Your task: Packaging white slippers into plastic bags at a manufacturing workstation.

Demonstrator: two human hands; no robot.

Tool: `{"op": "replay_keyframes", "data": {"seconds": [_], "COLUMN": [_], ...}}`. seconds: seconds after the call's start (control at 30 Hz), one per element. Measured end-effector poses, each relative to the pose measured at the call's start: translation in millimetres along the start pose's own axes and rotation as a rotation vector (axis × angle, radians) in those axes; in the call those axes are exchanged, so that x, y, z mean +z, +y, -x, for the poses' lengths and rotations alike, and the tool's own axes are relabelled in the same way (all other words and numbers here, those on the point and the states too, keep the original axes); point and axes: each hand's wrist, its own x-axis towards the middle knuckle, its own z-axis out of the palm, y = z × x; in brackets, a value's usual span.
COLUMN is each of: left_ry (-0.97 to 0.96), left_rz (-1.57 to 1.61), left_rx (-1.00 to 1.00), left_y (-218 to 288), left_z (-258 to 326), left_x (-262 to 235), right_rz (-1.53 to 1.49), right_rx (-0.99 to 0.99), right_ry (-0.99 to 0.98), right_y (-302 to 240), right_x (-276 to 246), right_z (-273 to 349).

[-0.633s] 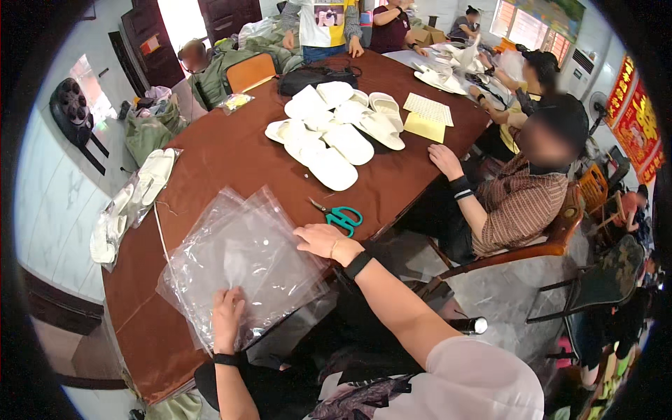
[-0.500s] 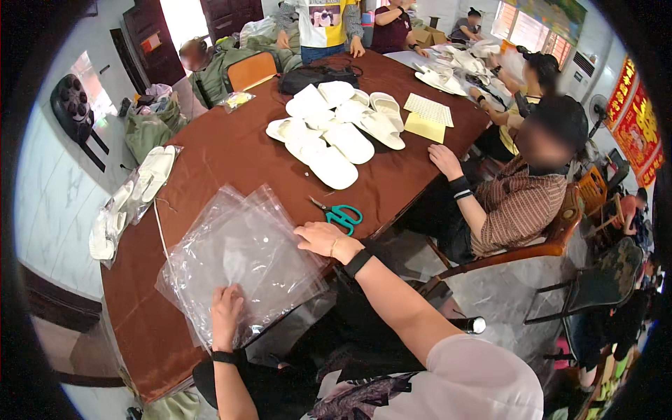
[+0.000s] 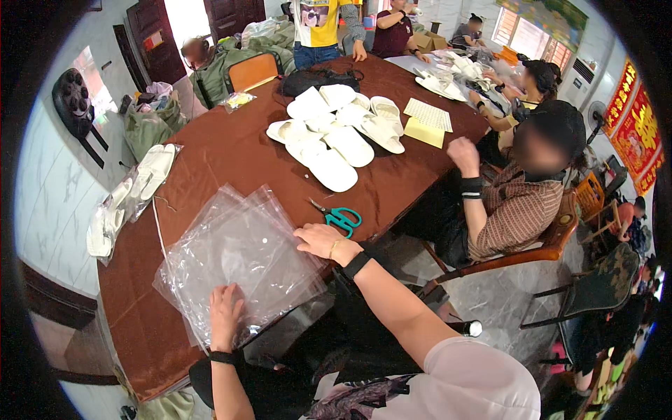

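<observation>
Loosely stacked clear plastic bags [image 3: 234,241] lie fanned out on the brown tablecloth [image 3: 140,315] in front of me. My left hand [image 3: 225,315] rests on their near side, fingers spread, pinching nothing. At their right edge my right hand [image 3: 325,241] lies flat with its fingers stretched out. Just beyond that hand is a pair of scissors [image 3: 343,221] with teal handles, its blades pointing left. Farther off sits a pile of white slippers [image 3: 333,170], some overlapping. More white slippers in clear bags [image 3: 152,173] lie along the left table edge.
Yellow and white sticker sheets [image 3: 425,133] lie right of the pile, a black bag [image 3: 318,80] behind it. A person in a striped top [image 3: 518,217] sits at the right edge. Others are around the far end. An orange-backed chair [image 3: 253,72] stands at the far left.
The seated person on the right has lifted a hand off the table. The person in yellow at the far end has shifted posture. My own hands stay in place on the bags.
</observation>
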Motion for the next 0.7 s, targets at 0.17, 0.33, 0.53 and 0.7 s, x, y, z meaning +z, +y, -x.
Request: {"op": "replay_keyframes", "data": {"seconds": [0.17, 0.33, 0.53, 0.7], "left_ry": [-0.017, -0.008, -0.004, -0.006], "left_rz": [-0.031, -0.027, -0.027, -0.011], "left_rx": [-0.007, 0.006, 0.009, 0.008], "left_y": [-4.4, -5.4, -2.4, -3.4], "left_z": [0.2, 1.2, 1.1, 1.1], "left_x": [0.5, 1.0, -0.9, 0.8], "right_rz": [-0.015, 0.007, 0.011, 0.02], "right_rx": [-0.012, -0.017, 0.006, -0.007], "right_ry": [0.025, 0.01, 0.009, 0.009], "right_y": [0.7, 0.2, -2.8, -0.8], "right_x": [4.0, 2.4, 2.5, 2.2], "right_z": [-1.0, -0.8, 0.4, -0.6]}}
